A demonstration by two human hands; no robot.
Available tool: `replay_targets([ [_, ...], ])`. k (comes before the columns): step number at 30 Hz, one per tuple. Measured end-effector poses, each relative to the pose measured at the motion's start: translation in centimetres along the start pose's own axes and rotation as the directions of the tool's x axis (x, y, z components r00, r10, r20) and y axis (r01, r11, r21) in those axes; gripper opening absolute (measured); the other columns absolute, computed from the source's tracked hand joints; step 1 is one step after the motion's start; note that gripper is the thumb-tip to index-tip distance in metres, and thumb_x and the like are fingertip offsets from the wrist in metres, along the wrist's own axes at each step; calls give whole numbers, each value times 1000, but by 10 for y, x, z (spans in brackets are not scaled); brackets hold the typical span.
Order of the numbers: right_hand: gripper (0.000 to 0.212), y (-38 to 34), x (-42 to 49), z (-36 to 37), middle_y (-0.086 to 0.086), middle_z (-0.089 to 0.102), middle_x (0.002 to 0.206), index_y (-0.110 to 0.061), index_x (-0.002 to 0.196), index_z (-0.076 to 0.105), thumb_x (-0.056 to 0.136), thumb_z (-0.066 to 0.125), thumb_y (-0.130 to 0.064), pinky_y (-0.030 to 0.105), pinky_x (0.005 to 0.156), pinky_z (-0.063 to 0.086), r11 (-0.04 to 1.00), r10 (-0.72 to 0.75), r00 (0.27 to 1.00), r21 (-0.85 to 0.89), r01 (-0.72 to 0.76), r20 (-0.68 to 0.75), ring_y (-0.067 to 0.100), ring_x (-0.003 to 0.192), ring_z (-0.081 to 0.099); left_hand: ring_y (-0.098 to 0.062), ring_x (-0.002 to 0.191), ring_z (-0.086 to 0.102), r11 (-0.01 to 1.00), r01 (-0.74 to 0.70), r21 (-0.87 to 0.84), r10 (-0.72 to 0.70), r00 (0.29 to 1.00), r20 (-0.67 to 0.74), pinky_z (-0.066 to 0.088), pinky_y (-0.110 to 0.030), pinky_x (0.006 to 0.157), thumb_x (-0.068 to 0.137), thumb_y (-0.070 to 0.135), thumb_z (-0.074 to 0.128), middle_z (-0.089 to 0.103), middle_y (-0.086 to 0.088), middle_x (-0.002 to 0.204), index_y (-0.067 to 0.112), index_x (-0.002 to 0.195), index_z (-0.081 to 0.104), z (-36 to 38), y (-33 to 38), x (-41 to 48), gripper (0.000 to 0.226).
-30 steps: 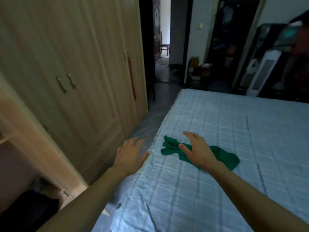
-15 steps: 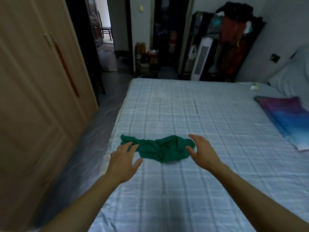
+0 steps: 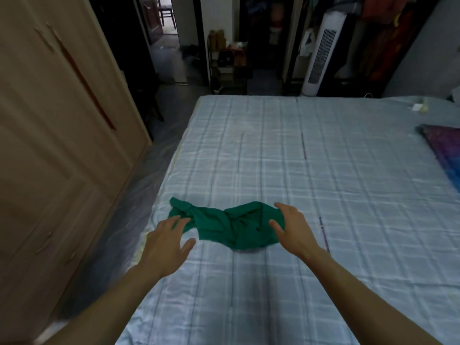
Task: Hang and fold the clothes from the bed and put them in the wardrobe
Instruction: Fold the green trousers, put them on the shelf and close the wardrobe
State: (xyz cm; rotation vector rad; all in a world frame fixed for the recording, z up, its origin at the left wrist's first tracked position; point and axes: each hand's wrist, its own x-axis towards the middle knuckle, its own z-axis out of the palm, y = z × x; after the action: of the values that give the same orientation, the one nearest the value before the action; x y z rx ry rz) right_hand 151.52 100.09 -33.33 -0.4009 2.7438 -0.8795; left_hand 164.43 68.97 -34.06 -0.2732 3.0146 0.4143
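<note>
A crumpled green garment (image 3: pixel 224 224) lies near the left edge of the bed (image 3: pixel 298 170), which has a pale blue checked sheet. My left hand (image 3: pixel 166 241) hovers with spread fingers at the garment's left end, fingertips over its edge. My right hand (image 3: pixel 291 229) is open at the garment's right end, thumb and fingers apart over the cloth. Neither hand grips anything. The wooden wardrobe (image 3: pixel 49 133) stands along the left with its doors closed.
A purple and blue folded cloth (image 3: pixel 445 150) lies at the bed's right edge. A narrow floor strip (image 3: pixel 139 185) runs between wardrobe and bed. Beyond the bed's foot stand a white tower fan (image 3: pixel 321 51), a shoe rack (image 3: pixel 229 63) and hanging clothes (image 3: pixel 388 33).
My view has turned from the wardrobe to the bed. Both hands have moved forward to the two ends of the green garment, which has not moved.
</note>
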Motion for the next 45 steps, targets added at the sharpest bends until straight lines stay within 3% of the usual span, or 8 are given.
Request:
replay_targets([
  [5,60,23,39,32,8,57,132,-14,139,49,90,47,-48,40,104,41,999,32,997,10,-32,64,30,123,51,-29,133,41,996,77,-39,-73,993,89,42,-45,104,85,64,30,41,-7,150,20,147,40,18,-12,43,77],
  [17,59,85,160,127,10,46,147,-16,147,41,95,60,-34,42,115,33,988,145,969,-75,-132,199,28,135,41,-24,137,36,1000,8,-25,0,947,320,34,-42,111,85,63,25,37,-4,153,22,149,37,122,-40,178,77],
  [24,67,147,207,163,13,38,152,-17,149,38,89,67,-31,45,116,30,957,245,952,-204,-207,181,33,139,34,-29,122,51,986,-160,-49,167,929,331,44,-43,97,85,41,60,55,-2,133,22,136,51,193,-25,258,55],
  [30,87,190,216,176,10,20,160,-28,155,20,82,67,-40,51,118,24,893,307,880,-429,-135,363,34,146,17,-30,134,34,888,-429,167,238,738,631,26,-48,112,85,49,63,35,-5,149,27,151,23,234,15,287,80],
  [34,57,200,214,175,6,54,129,-20,138,46,83,62,-22,42,98,44,892,298,911,-424,-160,284,29,117,50,-26,111,55,908,-339,246,172,837,519,40,-39,93,77,23,75,55,-6,122,22,133,46,248,26,278,62],
  [36,31,198,212,169,6,62,111,-15,116,60,86,53,-12,38,84,50,901,279,929,-401,-165,243,27,99,59,-22,65,63,923,-323,210,203,871,448,44,-30,60,47,12,90,62,-4,78,19,91,64,245,21,273,52],
  [38,20,194,207,161,6,64,100,-12,103,64,87,52,-10,37,75,52,926,248,948,-335,-173,198,27,89,62,-19,39,49,921,-349,170,273,893,358,27,-22,45,28,2,89,51,0,53,19,62,56,241,13,267,51],
  [45,12,143,184,117,1,56,86,-12,88,62,82,61,-2,34,58,44,996,25,998,-85,-29,-54,21,70,55,-21,66,57,961,-274,-43,277,955,102,46,-29,52,72,16,77,58,0,78,18,86,60,188,32,256,21],
])
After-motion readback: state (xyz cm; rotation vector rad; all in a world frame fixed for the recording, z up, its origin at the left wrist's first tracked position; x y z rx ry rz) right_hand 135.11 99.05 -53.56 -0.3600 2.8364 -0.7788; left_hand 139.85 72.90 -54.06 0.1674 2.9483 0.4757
